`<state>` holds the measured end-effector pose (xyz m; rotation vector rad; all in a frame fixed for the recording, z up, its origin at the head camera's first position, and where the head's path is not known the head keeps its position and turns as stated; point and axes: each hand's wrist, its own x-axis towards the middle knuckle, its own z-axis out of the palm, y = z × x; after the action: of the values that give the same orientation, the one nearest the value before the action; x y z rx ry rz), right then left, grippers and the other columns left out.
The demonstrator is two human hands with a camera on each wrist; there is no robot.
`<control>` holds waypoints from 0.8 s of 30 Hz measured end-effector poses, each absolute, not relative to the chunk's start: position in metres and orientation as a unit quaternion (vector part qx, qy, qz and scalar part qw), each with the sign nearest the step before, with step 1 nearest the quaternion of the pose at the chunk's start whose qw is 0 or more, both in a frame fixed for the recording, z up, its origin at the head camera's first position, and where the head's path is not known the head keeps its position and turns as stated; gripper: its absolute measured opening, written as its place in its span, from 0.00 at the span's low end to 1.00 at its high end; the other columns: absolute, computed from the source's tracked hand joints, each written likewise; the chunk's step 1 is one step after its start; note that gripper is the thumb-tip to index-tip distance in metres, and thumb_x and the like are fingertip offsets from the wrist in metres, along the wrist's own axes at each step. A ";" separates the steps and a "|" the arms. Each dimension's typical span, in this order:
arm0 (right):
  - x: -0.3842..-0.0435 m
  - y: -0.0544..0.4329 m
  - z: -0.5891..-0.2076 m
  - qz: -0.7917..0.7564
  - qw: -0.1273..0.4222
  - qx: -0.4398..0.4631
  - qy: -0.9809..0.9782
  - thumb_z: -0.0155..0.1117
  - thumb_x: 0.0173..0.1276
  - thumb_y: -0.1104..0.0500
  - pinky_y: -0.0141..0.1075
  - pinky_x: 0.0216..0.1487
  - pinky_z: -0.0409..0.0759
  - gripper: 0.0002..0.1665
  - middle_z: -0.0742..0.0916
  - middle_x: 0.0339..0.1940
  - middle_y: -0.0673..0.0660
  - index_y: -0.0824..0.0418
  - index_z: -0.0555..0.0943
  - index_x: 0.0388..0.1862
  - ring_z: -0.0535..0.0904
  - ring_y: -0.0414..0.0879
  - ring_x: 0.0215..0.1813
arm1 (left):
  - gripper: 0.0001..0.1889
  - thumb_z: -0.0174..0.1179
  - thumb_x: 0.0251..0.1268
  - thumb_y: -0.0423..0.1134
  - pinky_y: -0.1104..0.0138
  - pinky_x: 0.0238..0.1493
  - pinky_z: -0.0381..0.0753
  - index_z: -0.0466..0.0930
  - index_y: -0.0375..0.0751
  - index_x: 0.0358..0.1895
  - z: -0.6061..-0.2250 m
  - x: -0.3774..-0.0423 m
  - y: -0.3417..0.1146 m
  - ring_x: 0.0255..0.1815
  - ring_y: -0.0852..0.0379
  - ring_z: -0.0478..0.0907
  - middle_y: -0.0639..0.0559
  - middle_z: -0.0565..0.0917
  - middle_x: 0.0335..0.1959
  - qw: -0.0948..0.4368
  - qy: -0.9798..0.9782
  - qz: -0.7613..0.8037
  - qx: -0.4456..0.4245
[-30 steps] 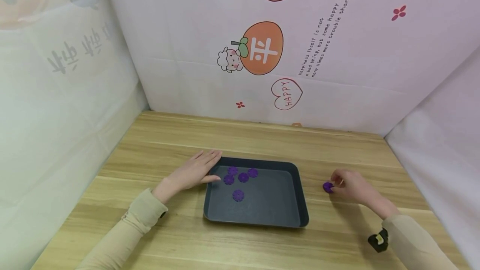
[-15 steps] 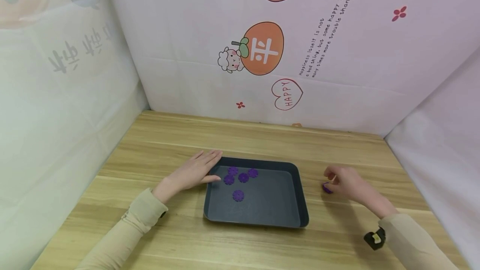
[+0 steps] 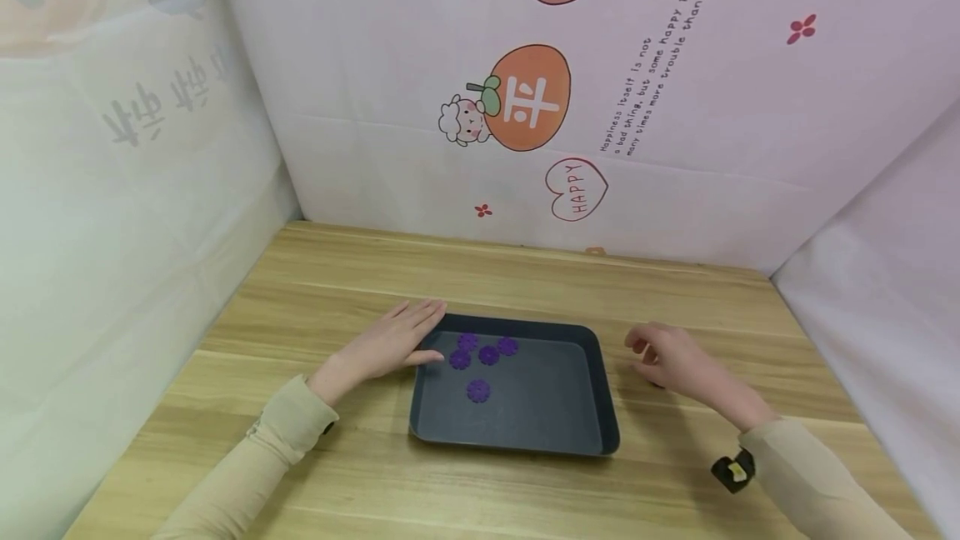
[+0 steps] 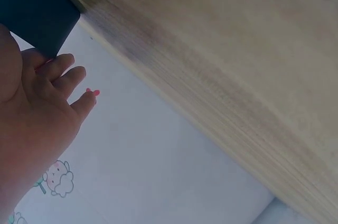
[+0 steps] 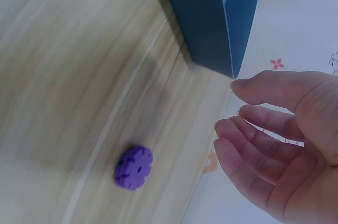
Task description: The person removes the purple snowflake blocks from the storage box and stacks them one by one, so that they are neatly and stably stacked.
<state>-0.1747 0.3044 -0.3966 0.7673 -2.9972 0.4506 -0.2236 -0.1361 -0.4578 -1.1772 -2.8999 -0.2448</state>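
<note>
My left hand (image 3: 390,342) rests on the left rim of a dark grey tray (image 3: 543,411), its fingers fairly straight along the back corner and the thumb reaching over the inside. Several purple notched plastic discs (image 3: 478,391) lie flat in the tray's left half. To the right of the tray, my right hand (image 3: 678,363) hovers over the table with loosely bent fingers and nothing between them. Below it, apart from the fingertips, a purple notched piece (image 5: 133,168) that looks like stacked discs lies on the wood. From the head view the hand hides nearly all of that piece.
The wooden table (image 3: 360,473) runs back to a printed white cloth (image 3: 390,148) that stands up behind it. White cloth also closes off the left and right sides. A black device (image 3: 733,472) is strapped at the right wrist.
The right hand has let go of the purple piece, leaving it on the table, and moved left and slightly up toward the tray. My left hand stays at the rim.
</note>
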 end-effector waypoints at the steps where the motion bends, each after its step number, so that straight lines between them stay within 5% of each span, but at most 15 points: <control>1: -0.175 0.303 -0.396 0.147 0.008 0.248 -0.958 0.72 0.59 0.68 0.30 0.30 0.82 0.12 0.85 0.35 0.58 0.67 0.81 0.41 0.81 0.43 0.33 | 0.43 0.50 0.72 0.62 0.46 0.81 0.54 0.52 0.37 0.79 -0.458 -0.224 -0.136 0.81 0.44 0.55 0.41 0.57 0.80 0.000 -0.924 -0.077 -0.374; 24: -0.188 0.260 -0.401 0.174 -0.022 0.284 -0.943 0.72 0.60 0.67 0.29 0.30 0.82 0.11 0.87 0.36 0.60 0.67 0.82 0.41 0.82 0.44 0.32 | 0.43 0.48 0.73 0.64 0.48 0.82 0.53 0.50 0.39 0.79 -0.458 -0.224 -0.137 0.81 0.46 0.54 0.43 0.56 0.80 -0.003 -0.925 -0.071 -0.372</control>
<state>-0.1878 0.2595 -0.4014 0.9051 -3.0038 0.5529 -0.2236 -0.1372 -0.4575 -1.1718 -2.9122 -0.2236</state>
